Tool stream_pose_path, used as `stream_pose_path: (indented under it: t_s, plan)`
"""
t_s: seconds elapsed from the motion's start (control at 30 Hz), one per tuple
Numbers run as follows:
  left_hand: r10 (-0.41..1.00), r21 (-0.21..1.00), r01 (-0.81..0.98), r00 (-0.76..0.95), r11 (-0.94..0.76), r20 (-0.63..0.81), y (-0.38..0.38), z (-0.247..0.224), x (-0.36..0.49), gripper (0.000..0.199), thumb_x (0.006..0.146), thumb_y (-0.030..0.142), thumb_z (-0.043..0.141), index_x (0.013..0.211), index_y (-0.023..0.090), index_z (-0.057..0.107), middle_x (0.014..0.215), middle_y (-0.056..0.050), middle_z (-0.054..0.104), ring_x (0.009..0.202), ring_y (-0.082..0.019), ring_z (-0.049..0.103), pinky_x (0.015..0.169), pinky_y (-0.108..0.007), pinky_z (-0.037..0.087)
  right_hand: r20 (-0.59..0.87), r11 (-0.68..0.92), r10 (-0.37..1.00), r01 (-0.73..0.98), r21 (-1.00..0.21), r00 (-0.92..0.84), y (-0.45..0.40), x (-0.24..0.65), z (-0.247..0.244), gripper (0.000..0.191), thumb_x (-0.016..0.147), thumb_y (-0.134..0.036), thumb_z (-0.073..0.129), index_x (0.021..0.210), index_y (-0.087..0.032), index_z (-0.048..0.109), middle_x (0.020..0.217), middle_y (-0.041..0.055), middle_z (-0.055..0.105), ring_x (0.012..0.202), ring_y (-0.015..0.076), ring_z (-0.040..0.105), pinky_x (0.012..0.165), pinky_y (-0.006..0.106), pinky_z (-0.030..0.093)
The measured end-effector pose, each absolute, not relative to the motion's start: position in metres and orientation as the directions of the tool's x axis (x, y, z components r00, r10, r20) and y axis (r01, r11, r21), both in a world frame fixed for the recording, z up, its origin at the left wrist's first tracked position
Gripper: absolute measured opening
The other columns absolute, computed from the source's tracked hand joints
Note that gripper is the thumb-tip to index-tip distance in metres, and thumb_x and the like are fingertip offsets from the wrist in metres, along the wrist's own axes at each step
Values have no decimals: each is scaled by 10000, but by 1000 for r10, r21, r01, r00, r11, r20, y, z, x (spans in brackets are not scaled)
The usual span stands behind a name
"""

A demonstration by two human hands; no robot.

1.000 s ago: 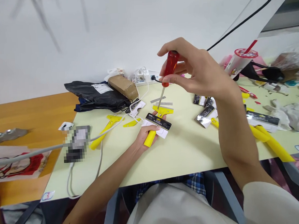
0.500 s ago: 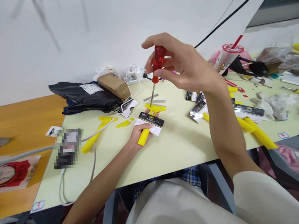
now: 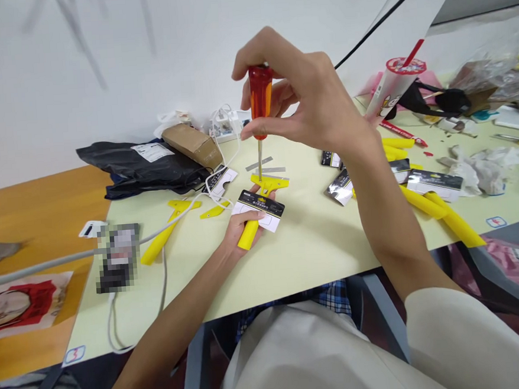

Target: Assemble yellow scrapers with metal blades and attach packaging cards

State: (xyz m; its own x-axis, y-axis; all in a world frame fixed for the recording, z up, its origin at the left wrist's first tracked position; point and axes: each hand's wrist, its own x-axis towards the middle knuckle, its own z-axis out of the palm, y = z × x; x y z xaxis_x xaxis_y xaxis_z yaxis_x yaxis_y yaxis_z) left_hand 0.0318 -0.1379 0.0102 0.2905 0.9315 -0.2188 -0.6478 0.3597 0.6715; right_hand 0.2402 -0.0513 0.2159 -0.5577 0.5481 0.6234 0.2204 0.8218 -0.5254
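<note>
My left hand (image 3: 240,228) is closed around the handle of a yellow scraper (image 3: 247,237), its wide head pointing away from me. A black-and-white packaging card (image 3: 259,209) lies across the scraper's handle, under my left thumb. Above it, my right hand (image 3: 299,91) grips the red handle of a screwdriver (image 3: 261,102) between thumb and fingers. The screwdriver stands nearly upright, and its tip meets the left part of the scraper head. Thin metal blades (image 3: 270,170) lie on the table just behind the head.
At left lie another yellow scraper (image 3: 159,240), a loose yellow piece (image 3: 215,210) and a white cable (image 3: 155,230). A black plastic bag (image 3: 146,173) and a cardboard box (image 3: 192,144) sit behind. More yellow scrapers (image 3: 454,219), cards (image 3: 434,185) and a drink cup (image 3: 394,87) are at right.
My right hand and the screwdriver have shifted left and up in view, and the screwdriver now stands more upright. My left hand keeps holding the scraper and card.
</note>
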Motion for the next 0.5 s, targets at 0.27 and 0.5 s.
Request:
stream_pose_path:
  t_s: [0.27,0.5]
  plan:
    - [938,665,-662,263,346,-227,-138,14,35,906,683,20,852,1529,261,634,1481,-92,773,1444,-311,706,1258,-461,514,626,812,554,190,-552,-549,-57,245,220,341,992,-361,735,1321,-343,644,1329,15,718,1149,252,729,927,404,690]
    - [932,657,-661,279,362,-233,-140,16,36,932,671,17,871,1534,272,626,1457,-81,785,1428,-285,719,1192,-405,569,593,767,638,347,-539,-491,-58,244,222,444,887,-430,864,1279,-390,659,1217,-13,767,1093,278,719,939,423,686]
